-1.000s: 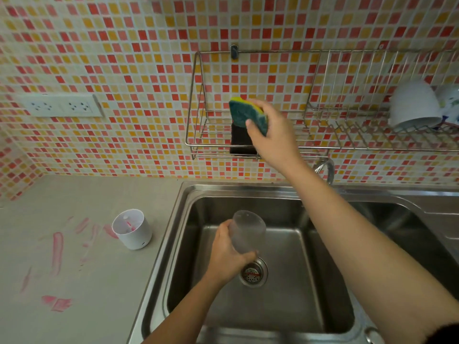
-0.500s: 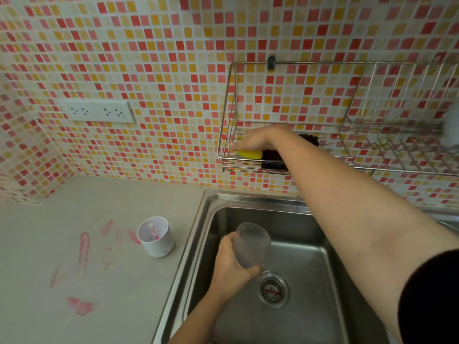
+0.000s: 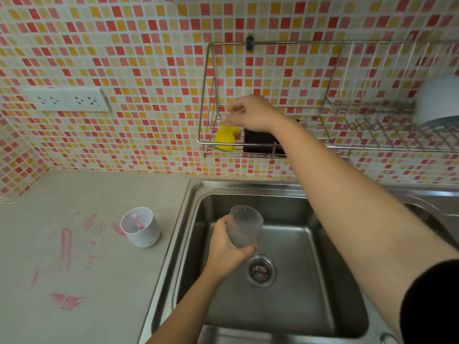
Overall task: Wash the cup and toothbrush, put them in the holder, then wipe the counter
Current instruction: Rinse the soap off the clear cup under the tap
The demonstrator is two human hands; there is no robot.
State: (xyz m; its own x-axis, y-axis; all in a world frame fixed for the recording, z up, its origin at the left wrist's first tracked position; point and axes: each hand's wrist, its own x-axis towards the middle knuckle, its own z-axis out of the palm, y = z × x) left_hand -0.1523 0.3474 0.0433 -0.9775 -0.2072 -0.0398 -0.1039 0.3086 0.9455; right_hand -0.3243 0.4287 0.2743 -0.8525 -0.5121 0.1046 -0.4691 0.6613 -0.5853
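**Cup in the sink, sponge left in the rack**

We keep the sink [image 3: 285, 306] under the cup [image 3: 244, 227], so that drips fall inside. The wire rack [image 3: 268, 147] on the wall holds the yellow sponge [image 3: 224, 139]. We judge the cup should now go toward the white holder [image 3: 141, 229] on the counter [image 3: 74, 294], where a toothbrush [image 3: 137, 223] seems to stand. Our left hand [image 3: 227, 252] wraps firmly around the cup. Our right hand [image 3: 250, 112] hangs just above the sponge, fingers loosely curled, grasping nothing.

Red-orange mosaic tile wall [image 3: 149, 58], white sockets [image 3: 67, 100], steel sink [image 3: 310, 281]
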